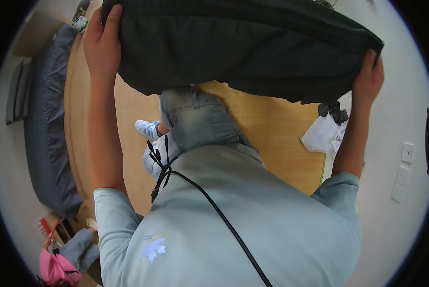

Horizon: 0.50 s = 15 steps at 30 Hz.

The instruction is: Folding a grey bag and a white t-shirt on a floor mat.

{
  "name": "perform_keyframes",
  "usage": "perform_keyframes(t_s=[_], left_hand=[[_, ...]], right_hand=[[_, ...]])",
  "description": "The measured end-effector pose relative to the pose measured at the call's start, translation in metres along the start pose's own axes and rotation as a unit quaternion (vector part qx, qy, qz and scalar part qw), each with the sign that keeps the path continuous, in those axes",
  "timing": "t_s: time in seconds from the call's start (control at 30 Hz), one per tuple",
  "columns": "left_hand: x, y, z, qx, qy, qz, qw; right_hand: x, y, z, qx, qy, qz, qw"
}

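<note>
A dark green-black garment (233,52) is stretched wide in front of me, with a long seam along its upper part and a loose, uneven lower edge. Its kind is not plain, since the top runs out of view. My left hand (103,48) is closed on its left end, thumb lying over the cloth. At the far right corner my right hand (369,79) pinches the fabric, a little lower than the left. Both arms are raised and held apart, and the cloth hangs off the surface below.
White cloths (319,133) and a black crumpled item (336,113) lie at the right on a yellow surface (281,129). A grey-blue covered bed or couch (52,119) runs along the left. Another person in pink (56,265) is at lower left. A black cable (219,210) crosses my shirt.
</note>
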State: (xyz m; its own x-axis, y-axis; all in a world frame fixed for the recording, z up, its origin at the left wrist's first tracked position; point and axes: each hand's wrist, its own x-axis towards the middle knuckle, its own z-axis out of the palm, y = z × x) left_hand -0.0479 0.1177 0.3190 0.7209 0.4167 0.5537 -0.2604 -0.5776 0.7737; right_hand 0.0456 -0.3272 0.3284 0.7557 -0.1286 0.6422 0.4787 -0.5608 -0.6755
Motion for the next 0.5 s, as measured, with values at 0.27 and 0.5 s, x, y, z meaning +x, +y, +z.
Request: perform_keyframes(t_s=[0.27, 0.5], left_hand=[[0.039, 0.022, 0.026, -0.115, -0.021, 0.065, 0.991], [0.037, 0.068, 0.062, -0.212, -0.131, 0.059, 0.967]], right_hand=[[0.032, -0.024, -0.027, -0.117, 0.051, -0.042, 0.991], [0.019, -0.031, -0.018, 0.111, -0.161, -0.04, 0.98]])
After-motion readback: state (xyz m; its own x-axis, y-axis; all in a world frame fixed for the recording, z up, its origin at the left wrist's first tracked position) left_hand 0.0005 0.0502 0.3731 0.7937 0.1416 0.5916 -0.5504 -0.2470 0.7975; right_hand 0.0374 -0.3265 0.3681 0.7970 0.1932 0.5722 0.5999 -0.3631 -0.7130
